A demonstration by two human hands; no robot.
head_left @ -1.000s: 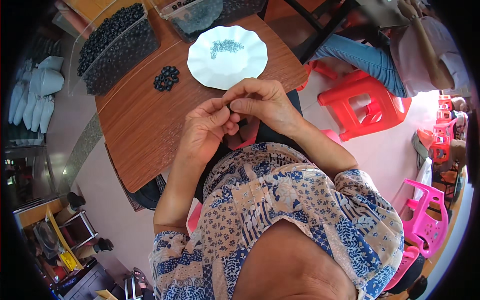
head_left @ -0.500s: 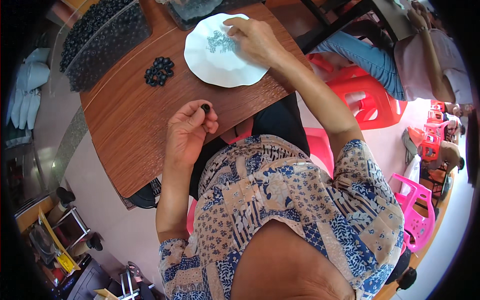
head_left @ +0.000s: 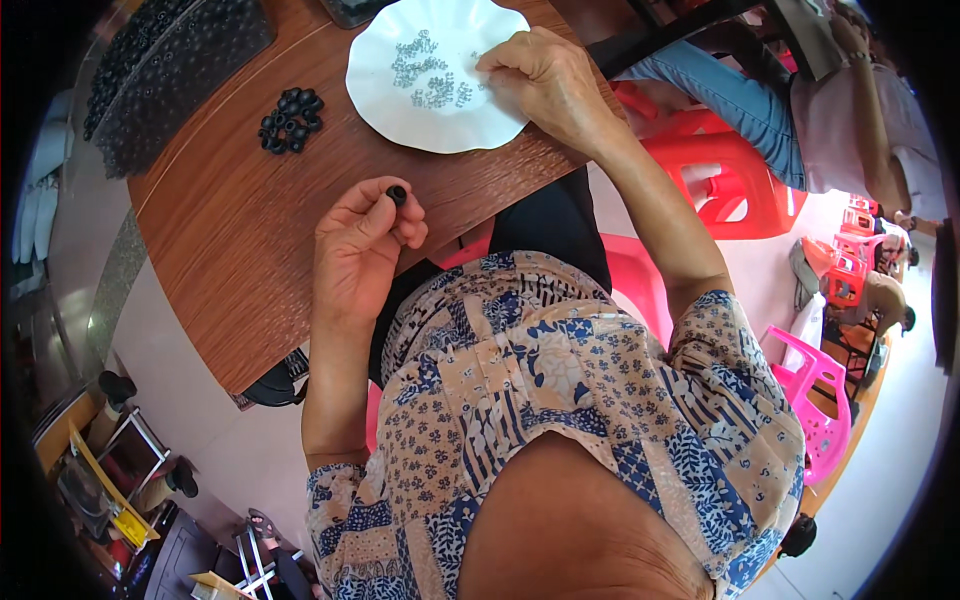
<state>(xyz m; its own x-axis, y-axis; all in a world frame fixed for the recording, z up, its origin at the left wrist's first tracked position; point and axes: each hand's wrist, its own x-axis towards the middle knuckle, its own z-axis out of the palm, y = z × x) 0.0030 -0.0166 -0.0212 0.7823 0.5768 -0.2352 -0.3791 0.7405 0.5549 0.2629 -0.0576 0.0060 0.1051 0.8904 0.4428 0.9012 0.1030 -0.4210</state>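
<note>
My left hand (head_left: 362,240) is raised over the near part of the brown table. Thumb and forefinger pinch a short, hollow black cylinder (head_left: 397,195), its open end showing. Ahead of it stands a white plate with a wavy rim (head_left: 440,132), where small silvery, spring-like pieces (head_left: 420,68) lie in loose clusters. Over the plate's right side is my right hand (head_left: 560,90), fingertips drawn together near a few stray pieces. Whatever is between those fingertips is hidden. Left of the plate sits a small heap of black rings (head_left: 291,121).
A clear bin (head_left: 190,75) of many black pieces stands at the table's far left. Part of another container (head_left: 350,10) shows at the far edge. To the right are a red stool (head_left: 735,185) and a seated person's jeans (head_left: 725,100); a pink chair (head_left: 825,420) stands farther back.
My right hand has come down from the plate's far rim to its right side. The silvery pieces, one heap before, are now spread into clusters. My left hand keeps its black cylinder.
</note>
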